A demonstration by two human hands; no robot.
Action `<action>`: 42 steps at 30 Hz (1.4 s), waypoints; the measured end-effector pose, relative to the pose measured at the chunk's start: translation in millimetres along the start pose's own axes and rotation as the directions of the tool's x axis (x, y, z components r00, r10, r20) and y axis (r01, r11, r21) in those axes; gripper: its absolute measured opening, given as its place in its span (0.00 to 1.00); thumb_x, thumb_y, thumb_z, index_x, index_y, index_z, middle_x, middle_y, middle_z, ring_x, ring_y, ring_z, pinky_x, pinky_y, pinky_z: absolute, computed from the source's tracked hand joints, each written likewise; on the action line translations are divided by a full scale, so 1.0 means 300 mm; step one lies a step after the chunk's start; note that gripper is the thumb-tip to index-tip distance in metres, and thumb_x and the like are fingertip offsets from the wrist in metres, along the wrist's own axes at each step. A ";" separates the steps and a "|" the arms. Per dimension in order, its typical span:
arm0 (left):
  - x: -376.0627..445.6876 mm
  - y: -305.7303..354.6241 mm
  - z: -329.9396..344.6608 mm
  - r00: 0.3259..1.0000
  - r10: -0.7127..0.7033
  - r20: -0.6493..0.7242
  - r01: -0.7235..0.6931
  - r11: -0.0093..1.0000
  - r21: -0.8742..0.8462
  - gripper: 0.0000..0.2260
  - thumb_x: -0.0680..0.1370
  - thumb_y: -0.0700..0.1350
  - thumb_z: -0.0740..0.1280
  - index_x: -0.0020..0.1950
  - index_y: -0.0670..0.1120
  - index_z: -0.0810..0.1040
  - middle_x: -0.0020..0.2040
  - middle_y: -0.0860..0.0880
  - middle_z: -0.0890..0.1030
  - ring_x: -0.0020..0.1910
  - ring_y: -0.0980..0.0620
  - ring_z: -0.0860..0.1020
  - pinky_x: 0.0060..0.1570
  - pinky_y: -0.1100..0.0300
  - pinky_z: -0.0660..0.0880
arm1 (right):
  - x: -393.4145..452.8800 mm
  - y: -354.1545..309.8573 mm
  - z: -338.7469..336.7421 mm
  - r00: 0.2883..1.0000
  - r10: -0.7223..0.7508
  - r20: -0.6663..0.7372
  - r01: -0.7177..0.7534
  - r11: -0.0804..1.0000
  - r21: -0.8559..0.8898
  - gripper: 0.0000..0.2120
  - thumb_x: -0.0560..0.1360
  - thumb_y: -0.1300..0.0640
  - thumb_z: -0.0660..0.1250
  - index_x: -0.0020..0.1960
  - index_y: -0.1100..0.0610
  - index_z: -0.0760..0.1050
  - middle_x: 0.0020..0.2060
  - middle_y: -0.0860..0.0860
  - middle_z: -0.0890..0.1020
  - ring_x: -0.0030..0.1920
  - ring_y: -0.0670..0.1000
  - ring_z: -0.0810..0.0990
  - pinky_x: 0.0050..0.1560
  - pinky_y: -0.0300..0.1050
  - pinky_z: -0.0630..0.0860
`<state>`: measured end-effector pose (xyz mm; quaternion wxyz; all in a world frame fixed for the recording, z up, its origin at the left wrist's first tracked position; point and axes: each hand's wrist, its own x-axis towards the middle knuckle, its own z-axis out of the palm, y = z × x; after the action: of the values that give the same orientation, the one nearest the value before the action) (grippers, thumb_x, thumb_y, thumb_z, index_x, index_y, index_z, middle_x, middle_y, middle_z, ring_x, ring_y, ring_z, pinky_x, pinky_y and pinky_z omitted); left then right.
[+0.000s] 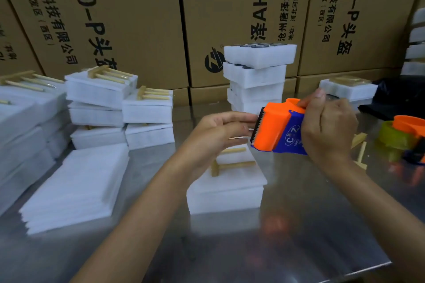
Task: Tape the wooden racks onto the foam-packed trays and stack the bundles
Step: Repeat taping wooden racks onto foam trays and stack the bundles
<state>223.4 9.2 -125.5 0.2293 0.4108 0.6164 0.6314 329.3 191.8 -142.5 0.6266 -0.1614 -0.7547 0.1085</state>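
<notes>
Head view: the right hand (328, 128) grips an orange-and-blue plastic tape dispenser (279, 131) while the left hand (218, 133), fingers extended, reaches its toothed edge, apparently drawing tape. Below, a pale wooden rack (230, 163) lies untaped on the white foam-packed tray (225, 195); next, tape must cross both.

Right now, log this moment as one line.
right hand grips tape dispenser | left hand at its blade | wooden rack untaped on foam tray

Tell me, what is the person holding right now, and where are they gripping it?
The right hand grips the tape dispenser by its blue handle end. The left hand reaches its fingertips to the toothed blade; whether it pinches tape cannot be told.
</notes>
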 end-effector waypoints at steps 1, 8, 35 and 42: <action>0.001 0.001 -0.007 1.000 0.001 0.005 -0.001 1.000 0.009 0.12 0.76 0.39 0.67 0.59 0.46 0.83 0.54 0.48 0.86 0.55 0.50 0.83 0.57 0.57 0.80 | -0.003 -0.005 -0.001 1.000 0.009 0.023 -0.009 1.000 0.015 0.29 0.83 0.51 0.47 0.34 0.64 0.76 0.25 0.55 0.77 0.29 0.54 0.74 0.41 0.51 0.71; 0.001 0.014 -0.021 0.999 -0.011 -0.052 0.012 1.000 0.017 0.07 0.80 0.39 0.68 0.51 0.44 0.85 0.47 0.45 0.87 0.47 0.50 0.85 0.48 0.61 0.80 | -0.005 -0.037 0.007 0.988 0.039 0.147 -0.052 0.995 0.089 0.29 0.82 0.47 0.47 0.36 0.62 0.77 0.25 0.52 0.78 0.29 0.49 0.78 0.35 0.45 0.72; -0.047 -0.341 -0.417 0.824 0.004 -0.566 0.382 0.735 0.561 0.11 0.73 0.33 0.70 0.37 0.48 0.75 0.35 0.49 0.80 0.33 0.51 0.74 0.34 0.63 0.71 | 0.189 0.249 0.280 0.415 0.297 0.860 0.309 0.843 -0.441 0.22 0.79 0.35 0.50 0.45 0.51 0.71 0.41 0.49 0.77 0.38 0.48 0.74 0.42 0.46 0.66; -0.066 -0.464 -0.332 0.944 0.059 -0.326 0.229 0.592 0.773 0.08 0.76 0.36 0.69 0.45 0.49 0.82 0.53 0.54 0.82 0.60 0.45 0.76 0.62 0.54 0.69 | 0.114 0.308 0.320 0.372 0.297 0.880 0.232 0.888 -0.397 0.24 0.79 0.36 0.50 0.60 0.51 0.73 0.52 0.52 0.81 0.48 0.51 0.78 0.47 0.48 0.71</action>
<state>124.3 -46.4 -255.1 -0.0518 0.3321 0.8813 0.3321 239.5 293.9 -163.6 0.0345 -0.2306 -0.9724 0.0114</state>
